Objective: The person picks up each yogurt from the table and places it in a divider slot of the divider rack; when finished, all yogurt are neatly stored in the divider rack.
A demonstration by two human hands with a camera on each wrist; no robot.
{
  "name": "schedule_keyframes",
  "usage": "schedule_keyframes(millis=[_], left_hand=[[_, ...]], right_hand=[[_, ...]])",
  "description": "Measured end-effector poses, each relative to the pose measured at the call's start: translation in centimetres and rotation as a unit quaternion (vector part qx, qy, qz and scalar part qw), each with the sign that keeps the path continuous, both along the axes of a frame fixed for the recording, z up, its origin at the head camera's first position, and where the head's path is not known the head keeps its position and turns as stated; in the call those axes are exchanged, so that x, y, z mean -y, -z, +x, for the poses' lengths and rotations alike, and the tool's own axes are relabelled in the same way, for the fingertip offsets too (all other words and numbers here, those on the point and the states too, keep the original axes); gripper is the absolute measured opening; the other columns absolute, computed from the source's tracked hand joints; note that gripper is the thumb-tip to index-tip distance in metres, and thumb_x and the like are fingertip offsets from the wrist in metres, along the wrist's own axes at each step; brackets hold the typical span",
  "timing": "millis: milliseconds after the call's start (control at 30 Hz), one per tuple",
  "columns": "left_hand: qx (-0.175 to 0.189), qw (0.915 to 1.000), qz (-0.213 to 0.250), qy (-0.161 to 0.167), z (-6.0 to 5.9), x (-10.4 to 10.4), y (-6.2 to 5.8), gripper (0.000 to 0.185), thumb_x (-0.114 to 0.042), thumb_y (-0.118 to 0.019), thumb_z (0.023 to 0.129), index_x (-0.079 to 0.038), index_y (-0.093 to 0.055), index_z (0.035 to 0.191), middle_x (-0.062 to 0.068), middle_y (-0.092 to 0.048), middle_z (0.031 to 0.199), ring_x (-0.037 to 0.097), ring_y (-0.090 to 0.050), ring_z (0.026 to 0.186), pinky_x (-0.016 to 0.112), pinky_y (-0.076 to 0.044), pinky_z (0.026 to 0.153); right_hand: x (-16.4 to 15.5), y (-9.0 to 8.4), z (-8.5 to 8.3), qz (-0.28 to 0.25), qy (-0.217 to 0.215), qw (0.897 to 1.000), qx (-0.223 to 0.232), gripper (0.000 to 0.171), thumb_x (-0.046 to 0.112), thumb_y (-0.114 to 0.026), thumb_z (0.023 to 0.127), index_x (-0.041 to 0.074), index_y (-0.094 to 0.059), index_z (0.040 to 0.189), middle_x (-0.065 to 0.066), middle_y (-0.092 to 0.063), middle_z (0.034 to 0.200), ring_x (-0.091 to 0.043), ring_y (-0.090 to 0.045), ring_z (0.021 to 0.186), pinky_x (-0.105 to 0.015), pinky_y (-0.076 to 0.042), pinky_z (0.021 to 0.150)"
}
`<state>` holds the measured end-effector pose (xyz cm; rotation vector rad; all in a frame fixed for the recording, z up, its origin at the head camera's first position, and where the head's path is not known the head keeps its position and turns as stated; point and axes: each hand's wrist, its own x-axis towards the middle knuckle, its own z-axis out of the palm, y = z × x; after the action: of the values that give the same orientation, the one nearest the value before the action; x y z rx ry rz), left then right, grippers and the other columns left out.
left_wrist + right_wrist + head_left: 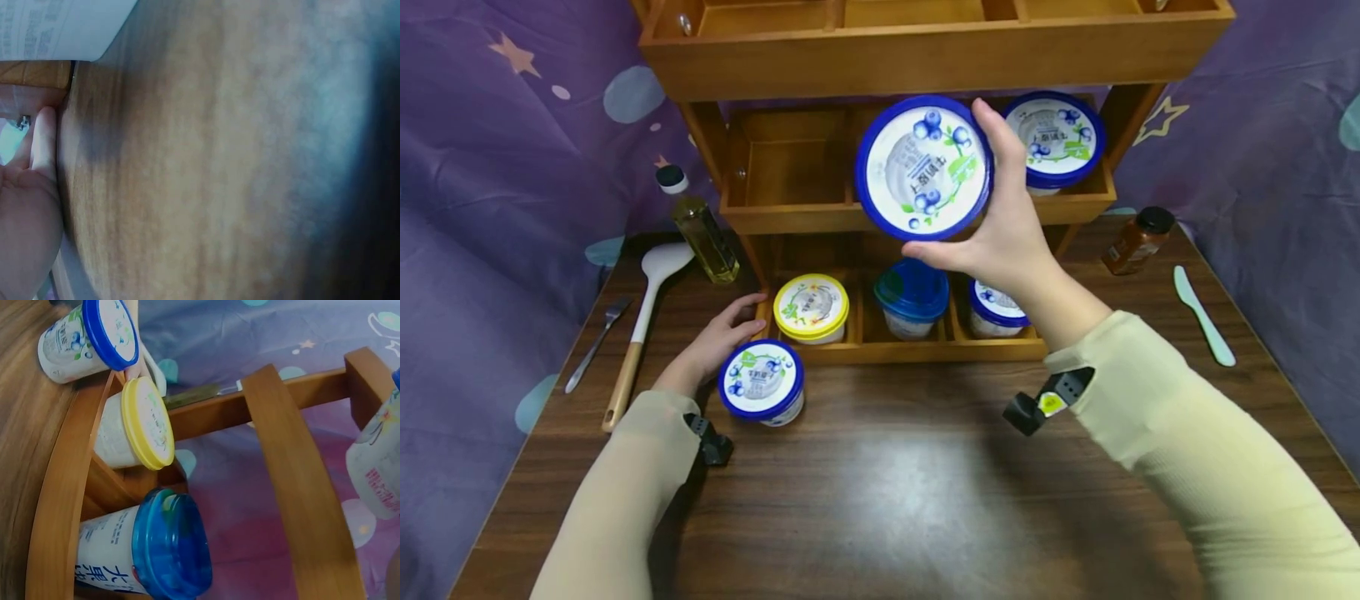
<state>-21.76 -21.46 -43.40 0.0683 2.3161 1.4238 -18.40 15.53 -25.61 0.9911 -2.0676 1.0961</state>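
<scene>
My right hand (pixel 1011 221) grips a yogurt tub (pixel 917 171) by its blue rim, thumb and fingers spread round it. This tub, its lid printed with blueberries, is raised in front of the wooden rack's middle tier (pixel 793 167). At the right edge of the right wrist view, the held tub's white side (pixel 381 465) shows. My left hand (pixel 718 340) touches the left end of the rack's bottom tier (pixel 887 354), fingers extended along the wood. Next to it on the table stands another blue-lidded tub (pixel 762 379).
The bottom tier holds a yellow-lidded tub (pixel 812 308), a tub with a clear blue cover (pixel 912 292) and a blue-lidded tub (pixel 996 308). Another blue-lidded tub (pixel 1052 137) sits middle right. Oil bottle (pixel 703 233), spoon (pixel 647 308) and fork (pixel 598 343) lie left; jar (pixel 1138 242), knife (pixel 1202 315) right.
</scene>
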Motion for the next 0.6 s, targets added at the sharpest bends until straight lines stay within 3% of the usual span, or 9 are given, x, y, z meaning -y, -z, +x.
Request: schedule_keyframes(millis=[233,500,600], left_hand=[[-0.009,1.0,-0.002,0.002,0.1,0.0,0.1,0.063,-0.041,-0.05,0.094,-0.023,-0.025,0.149,0.019,-0.025,0.147,0.038,-0.024,0.133,0.057,-0.02,0.105],[-0.009,0.9999,0.001,0.014,1.7,-1.2,-3.2,0.058,-0.029,-0.046,0.098,-0.012,-0.024,0.148,0.026,-0.025,0.146,0.042,-0.024,0.132,0.058,-0.019,0.105],[-0.007,0.9999,0.005,0.01,1.5,-1.0,-2.7,0.058,-0.028,-0.048,0.097,-0.013,-0.024,0.148,0.025,-0.026,0.145,0.041,-0.024,0.132,0.057,-0.019,0.105]], right_hand=[[0.7,0.8,-0.7,-0.007,0.042,0.999,-0.031,0.116,0.013,-0.09,0.058,-0.008,-0.009,0.139,-0.026,-0.018,0.146,-0.014,-0.023,0.135,-0.032,-0.022,0.11],[1.7,1.9,-1.4,-0.028,0.069,0.996,-0.056,0.113,0.011,-0.09,0.057,-0.011,-0.013,0.135,-0.025,-0.021,0.146,-0.015,-0.026,0.135,-0.032,-0.023,0.109],[2.1,2.4,-1.7,-0.03,0.074,0.995,-0.057,0.112,0.013,-0.09,0.058,-0.011,-0.013,0.135,-0.024,-0.022,0.146,-0.016,-0.025,0.136,-0.032,-0.021,0.11]])
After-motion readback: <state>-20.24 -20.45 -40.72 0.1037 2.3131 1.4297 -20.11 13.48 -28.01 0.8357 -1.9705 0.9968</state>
